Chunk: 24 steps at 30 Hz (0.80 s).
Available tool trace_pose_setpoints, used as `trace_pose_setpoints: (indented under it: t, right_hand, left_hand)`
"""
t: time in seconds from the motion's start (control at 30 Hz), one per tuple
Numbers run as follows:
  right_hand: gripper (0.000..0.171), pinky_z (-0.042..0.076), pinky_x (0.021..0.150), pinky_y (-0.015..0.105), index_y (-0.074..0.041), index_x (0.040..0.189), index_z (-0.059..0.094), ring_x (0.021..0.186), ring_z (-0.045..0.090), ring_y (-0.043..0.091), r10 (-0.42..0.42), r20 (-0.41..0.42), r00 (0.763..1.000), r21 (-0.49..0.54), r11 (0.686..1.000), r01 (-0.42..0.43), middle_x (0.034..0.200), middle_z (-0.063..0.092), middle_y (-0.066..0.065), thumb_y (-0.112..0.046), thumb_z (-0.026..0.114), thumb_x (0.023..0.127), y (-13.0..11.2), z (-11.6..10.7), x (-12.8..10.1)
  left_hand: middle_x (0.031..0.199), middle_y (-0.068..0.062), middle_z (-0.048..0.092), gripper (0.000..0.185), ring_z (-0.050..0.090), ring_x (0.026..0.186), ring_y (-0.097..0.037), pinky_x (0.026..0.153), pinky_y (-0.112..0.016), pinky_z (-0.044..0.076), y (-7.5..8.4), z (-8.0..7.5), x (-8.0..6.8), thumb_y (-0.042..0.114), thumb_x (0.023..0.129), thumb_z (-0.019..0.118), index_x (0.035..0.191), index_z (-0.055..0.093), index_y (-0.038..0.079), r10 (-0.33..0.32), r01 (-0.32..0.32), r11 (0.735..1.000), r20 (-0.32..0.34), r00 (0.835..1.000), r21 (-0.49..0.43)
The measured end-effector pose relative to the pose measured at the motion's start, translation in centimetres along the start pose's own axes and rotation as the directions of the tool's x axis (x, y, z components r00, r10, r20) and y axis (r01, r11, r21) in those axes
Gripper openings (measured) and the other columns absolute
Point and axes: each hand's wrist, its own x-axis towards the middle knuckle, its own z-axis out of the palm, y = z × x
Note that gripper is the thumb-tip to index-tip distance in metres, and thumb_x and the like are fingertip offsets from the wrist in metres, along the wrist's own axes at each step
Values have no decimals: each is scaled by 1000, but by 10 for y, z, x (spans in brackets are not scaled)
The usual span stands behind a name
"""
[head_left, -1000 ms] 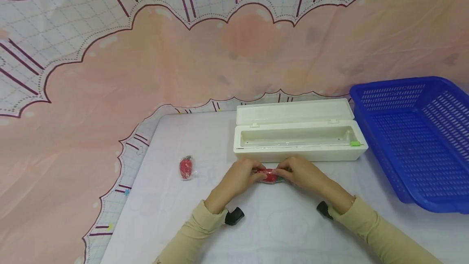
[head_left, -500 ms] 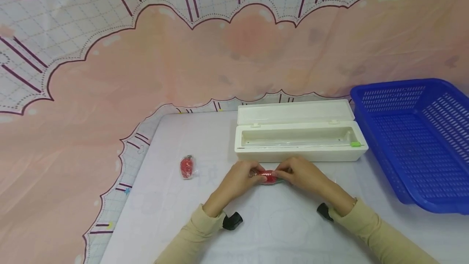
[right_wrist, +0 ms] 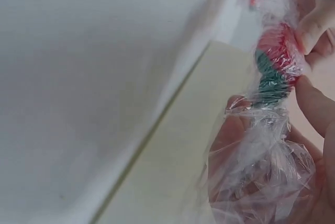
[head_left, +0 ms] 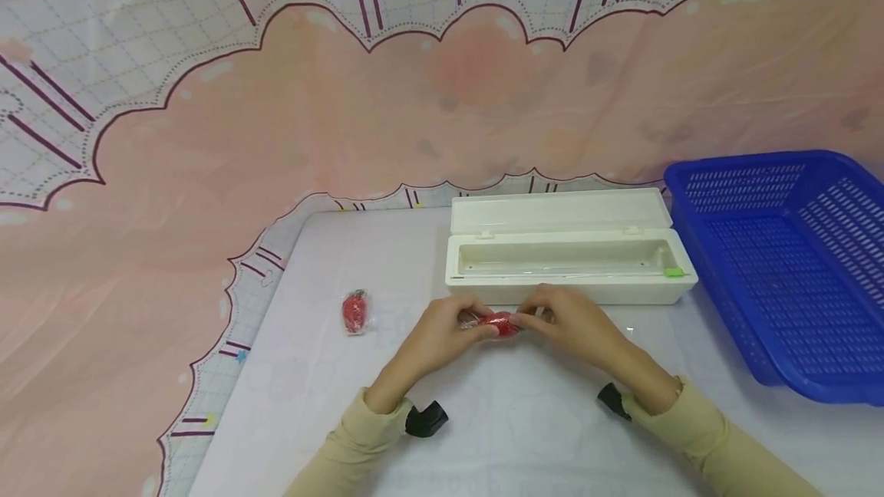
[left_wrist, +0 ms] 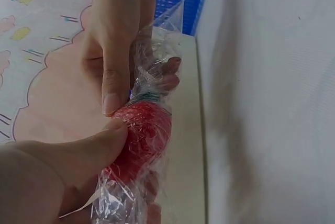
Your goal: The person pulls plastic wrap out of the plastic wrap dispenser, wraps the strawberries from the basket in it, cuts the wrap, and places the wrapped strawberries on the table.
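We see no brand, label or readable writing anywhere in these views.

Nearest to us, the left hand (head_left: 442, 332) and the right hand (head_left: 569, 323) meet over the white worktop (head_left: 539, 420), and both are clamped on one thing: a toy strawberry (head_left: 499, 324) wrapped in clear cling film. The grip is a pinch from either side; in the left wrist view the left thumb (left_wrist: 78, 156) presses the red body while the right hand's fingers (left_wrist: 112, 67) hold the twisted film just past the green top. The strawberry is bright red with a dark green cap (right_wrist: 269, 77), and the film (right_wrist: 256, 171) bunches into crinkled, glossy tails at both ends, one tail gathered in the right palm. It sits between the two grips, just above the worktop. Both arms wear beige sleeves (head_left: 718, 443).

Well out to the left of the grip lies a second wrapped strawberry (head_left: 354, 312) on the worktop. Just beyond the grip stands a long white cling film dispenser box (head_left: 569, 267), its lid (head_left: 559, 211) folded back, with a small green tab (head_left: 673, 272) at its right end. Farther right sits a blue perforated basket (head_left: 787, 267). Behind everything hangs a pink cloth backdrop (head_left: 345, 113) with scalloped edging and a grid pattern.
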Motion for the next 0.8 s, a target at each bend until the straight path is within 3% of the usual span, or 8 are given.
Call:
trace_pose_setpoints:
  t: [0.27, 0.47, 0.67, 0.8]
  right_hand:
    - [11, 51, 69, 27, -23, 92, 75, 78, 59, 6, -10, -102, 995, -36, 999, 6, 88, 65, -13, -34, 74, 89, -12, -16, -4]
    - [16, 55, 77, 36, -20, 101, 75, 89, 63, 12, -29, -164, 986, 2, 1000, 30, 97, 67, -8, -31, 75, 89, -19, -30, -7]
    - [20, 55, 81, 39, -15, 104, 75, 94, 63, 16, -56, -198, 979, -21, 998, 53, 101, 69, -4, -27, 76, 89, -18, -39, -7]
    - [18, 55, 82, 42, -14, 103, 75, 96, 63, 19, -61, -244, 968, -30, 998, 55, 102, 70, -2, -23, 78, 87, -15, -46, -9]
  left_hand:
    - [94, 9, 72, 17, 63, 92, -8, 84, -33, 52, 8, -13, -5, 24, 85, 79, 99, 73, 16, 47, -48, 999, -42, 998, -26]
    - [95, 10, 72, 17, 65, 93, -11, 87, -42, 54, 9, -19, -4, 24, 85, 80, 99, 72, 18, 32, -38, 997, -82, 996, -70]
    - [96, 8, 72, 18, 68, 88, -9, 78, -33, 54, 10, -25, -7, 26, 86, 79, 100, 71, 18, 0, -6, 995, -60, 998, -96]
    - [98, 7, 72, 17, 67, 88, -9, 77, -32, 53, 10, -30, -10, 24, 86, 79, 99, 70, 18, -15, 8, 996, -85, 996, -92]
